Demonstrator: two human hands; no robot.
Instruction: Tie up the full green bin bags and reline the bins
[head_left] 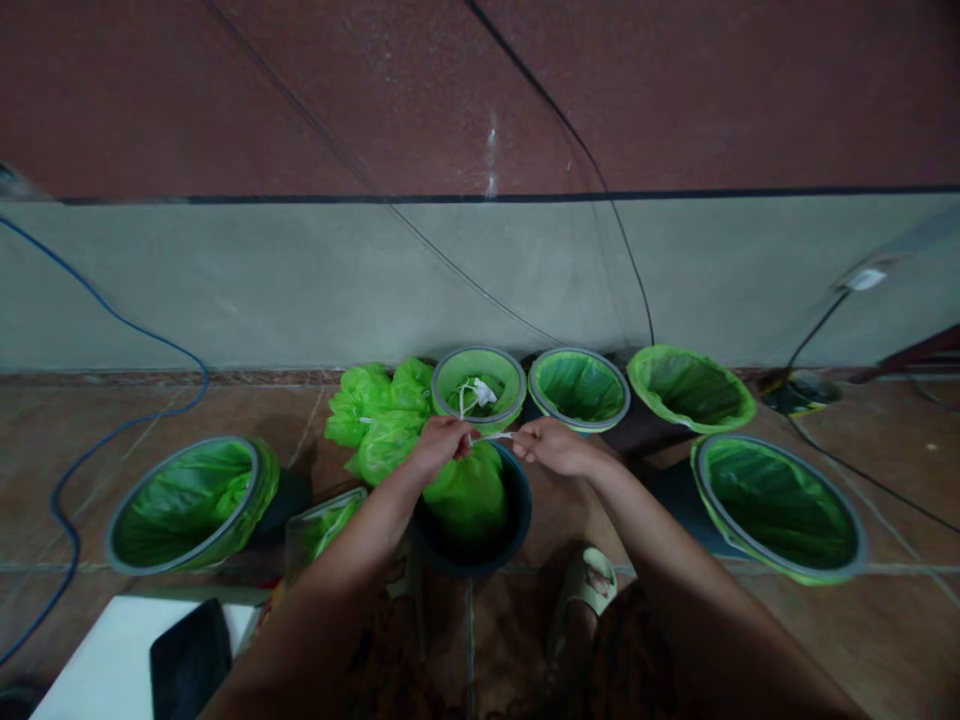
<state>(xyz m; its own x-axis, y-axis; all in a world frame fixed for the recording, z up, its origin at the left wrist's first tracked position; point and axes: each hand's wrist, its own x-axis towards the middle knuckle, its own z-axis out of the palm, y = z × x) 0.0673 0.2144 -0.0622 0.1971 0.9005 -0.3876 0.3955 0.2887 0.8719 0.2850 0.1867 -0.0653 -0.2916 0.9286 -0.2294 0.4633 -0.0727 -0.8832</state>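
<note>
A full green plastic bag [469,495] sits inside a dark bin [517,515] between my feet. Over its gathered top, my left hand [444,442] is closed on a white string [496,436]. The string stretches across to my right hand [553,446], whose fingers pinch its other end. A loop of the string rises above my left hand. Behind it stands a bin with a grey rim [480,362], lined in green, with a white bundle [484,392] in it that I cannot make out exactly.
Green-lined bins stand around: one at left [184,505], others at right [780,505] and along the wall [577,388]. Tied green bags [386,420] lie at back left. A phone [189,660] rests on a white surface [90,660]. A blue cable [64,500] crosses the floor.
</note>
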